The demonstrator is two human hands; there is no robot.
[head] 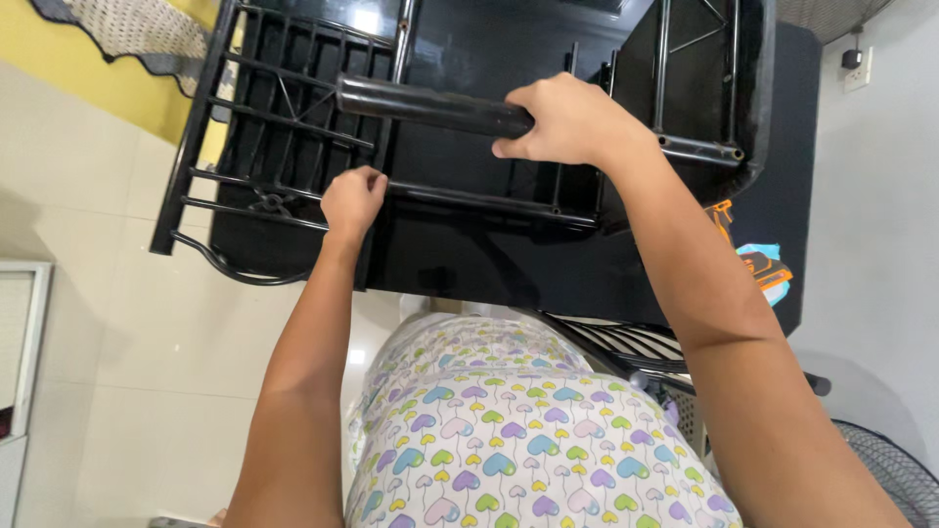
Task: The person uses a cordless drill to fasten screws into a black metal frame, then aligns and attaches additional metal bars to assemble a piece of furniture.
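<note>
My right hand (567, 122) grips one end of a black metal tube (430, 105) that lies level above a black metal frame (284, 147). My left hand (352, 198) is closed on a thin horizontal bar of that frame, near its middle upright. The frame has several thin rails and rests on a glossy black table top (489, 264). A second piece of black frame with round tube ends (699, 150) stands to the right of my right hand.
An orange and blue tool (758, 259) lies at the table's right edge. A fan grille (895, 469) shows at bottom right, a white wall socket (858, 66) at top right, pale floor tiles on the left, and a yellow mat at top left.
</note>
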